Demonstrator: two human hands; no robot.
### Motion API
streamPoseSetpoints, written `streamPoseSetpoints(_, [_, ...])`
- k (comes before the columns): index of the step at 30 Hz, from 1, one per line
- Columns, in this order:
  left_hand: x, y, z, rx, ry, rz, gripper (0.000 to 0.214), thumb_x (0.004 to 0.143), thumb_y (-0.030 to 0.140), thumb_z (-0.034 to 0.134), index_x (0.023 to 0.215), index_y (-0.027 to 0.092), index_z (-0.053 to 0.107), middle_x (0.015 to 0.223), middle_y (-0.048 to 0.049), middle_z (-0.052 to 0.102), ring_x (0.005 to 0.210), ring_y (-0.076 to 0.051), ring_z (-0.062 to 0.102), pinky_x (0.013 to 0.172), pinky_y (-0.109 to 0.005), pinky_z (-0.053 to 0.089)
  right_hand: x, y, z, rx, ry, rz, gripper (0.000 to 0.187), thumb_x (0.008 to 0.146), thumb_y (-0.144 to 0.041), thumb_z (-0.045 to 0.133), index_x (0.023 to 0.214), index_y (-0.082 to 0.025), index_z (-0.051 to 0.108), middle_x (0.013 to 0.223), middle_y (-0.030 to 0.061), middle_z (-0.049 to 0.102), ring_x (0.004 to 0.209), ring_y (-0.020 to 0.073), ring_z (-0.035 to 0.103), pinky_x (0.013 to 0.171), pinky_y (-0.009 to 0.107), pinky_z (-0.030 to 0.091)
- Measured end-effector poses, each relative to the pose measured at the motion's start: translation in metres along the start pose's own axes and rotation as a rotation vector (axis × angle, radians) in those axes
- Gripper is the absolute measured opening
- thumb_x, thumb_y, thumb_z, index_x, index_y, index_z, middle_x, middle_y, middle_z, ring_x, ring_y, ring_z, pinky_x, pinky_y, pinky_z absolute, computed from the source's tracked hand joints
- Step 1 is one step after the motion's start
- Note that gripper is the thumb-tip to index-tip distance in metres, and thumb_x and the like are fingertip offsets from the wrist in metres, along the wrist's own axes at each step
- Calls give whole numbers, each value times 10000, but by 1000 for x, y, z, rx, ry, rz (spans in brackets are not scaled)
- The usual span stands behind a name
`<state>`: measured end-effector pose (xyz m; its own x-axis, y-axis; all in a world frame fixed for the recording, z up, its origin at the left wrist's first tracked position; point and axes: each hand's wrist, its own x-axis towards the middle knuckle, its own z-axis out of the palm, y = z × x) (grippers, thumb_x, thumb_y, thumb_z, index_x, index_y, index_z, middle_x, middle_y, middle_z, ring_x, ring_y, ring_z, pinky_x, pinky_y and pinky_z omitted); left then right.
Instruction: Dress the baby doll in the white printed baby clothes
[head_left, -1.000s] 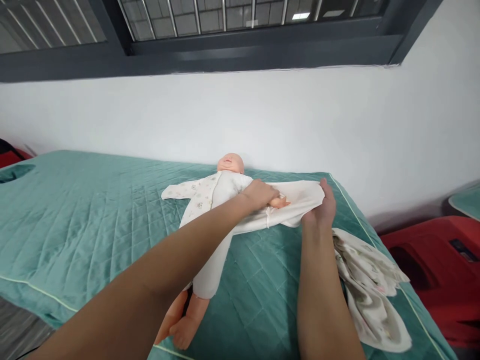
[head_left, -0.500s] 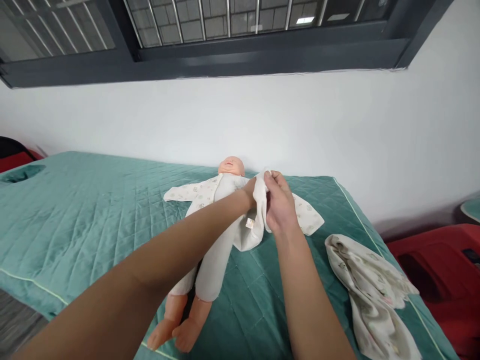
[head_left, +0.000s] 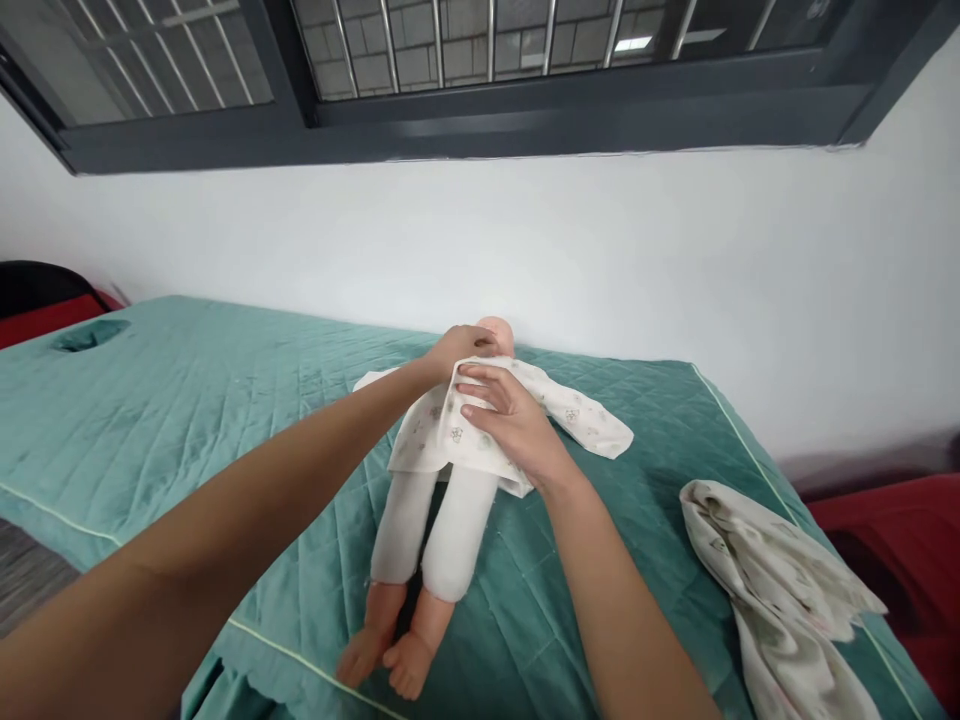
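Note:
A baby doll (head_left: 457,530) with white cloth legs and bare plastic feet lies on its back on the green quilted bed cover (head_left: 247,400). It wears a white baby shirt (head_left: 480,455) with small printed figures, its front panel lying across the chest. At the collar, just below the doll's head (head_left: 496,332), my left hand (head_left: 466,348) has its fingers curled in on the shirt's upper edge; the fingertips are partly hidden. My right hand (head_left: 514,415) rests on the shirt front with fingers stretched out and apart. One sleeve (head_left: 592,425) spreads out to the right.
A crumpled printed cream cloth (head_left: 780,590) lies near the bed's right edge. Beyond that edge stands a red plastic object (head_left: 900,560). A white wall (head_left: 600,260) and a dark window frame (head_left: 562,125) are behind the bed. The cover has a hole (head_left: 90,335) at far left.
The shirt's right side, earlier bunched between both hands, now lies over the doll's chest. My left hand has moved to the collar; my right hand has opened and moved left onto the shirt.

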<state>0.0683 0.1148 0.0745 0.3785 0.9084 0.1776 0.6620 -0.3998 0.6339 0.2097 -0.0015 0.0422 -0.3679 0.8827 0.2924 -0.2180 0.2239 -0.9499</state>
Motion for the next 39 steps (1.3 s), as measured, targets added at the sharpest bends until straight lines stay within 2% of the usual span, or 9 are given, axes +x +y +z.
streamPoseSetpoints(5, [-12,2,-10,-219,-79,-46,352,865,467,560,1039,213,731,1178,-40,722,1049,-207,654,889,-293,519,-1,11,8,-321,31,23,284,880,-280,614,1162,-258,588,1347,43,593,1276,201,545,953,354,511])
streamPoseSetpoints(8, [-15,5,-9,-153,-159,-62,519,781,481,673,1227,217,646,1272,-72,671,1108,-228,640,908,-308,516,-3,14,16,-579,18,-39,235,913,-237,541,1138,-255,608,1362,39,583,1157,193,598,980,390,493])
streamPoseSetpoints(14, [-13,10,0,43,-301,87,760,709,466,742,1402,260,508,1425,-60,566,1324,-239,507,1042,-297,434,-9,13,31,-1003,-138,-245,261,922,-152,497,1158,-202,598,1332,97,564,1296,245,469,1101,441,393])
streamPoseSetpoints(18, [-11,12,6,103,-206,63,488,788,310,630,1268,224,600,1312,-49,641,1183,-222,594,966,-292,463,-15,0,35,-1212,-42,-151,365,858,-140,580,1215,-210,545,1276,127,567,1225,313,486,976,492,460])
streamPoseSetpoints(21, [-9,12,9,92,-83,12,321,788,198,561,1094,202,658,1126,-40,700,1006,-204,642,862,-295,485,-20,-11,34,-1375,98,55,307,832,-219,656,1122,-199,556,1174,171,584,1094,365,538,771,464,489])
streamPoseSetpoints(25, [-7,9,10,-5,103,-86,334,776,150,546,1098,204,618,1104,-54,694,967,-199,638,781,-289,489,-25,-19,33,-1342,63,228,73,924,-280,536,922,-207,541,880,117,623,733,246,579,588,340,368])
streamPoseSetpoints(32, [1,-1,17,-57,255,-179,378,738,50,518,1080,196,585,1116,-62,688,951,-192,637,826,-302,494,-24,-17,50,-775,-217,110,216,946,-340,502,759,-232,491,698,-27,608,624,143,535,556,272,317])
streamPoseSetpoints(35, [3,-13,24,-67,340,-163,419,748,15,477,1122,185,562,1232,-93,637,1070,-199,616,909,-314,491,-16,-16,22,-798,-10,112,215,936,-384,514,783,-235,543,741,-16,645,670,156,572,604,282,367])
streamPoseSetpoints(39, [-8,-27,28,-28,411,-62,353,820,39,439,1119,183,561,1257,-109,584,1102,-198,607,952,-333,489,-13,-13,-55,-1032,536,243,204,893,-424,560,931,-227,600,926,56,700,864,229,639,767,347,455])
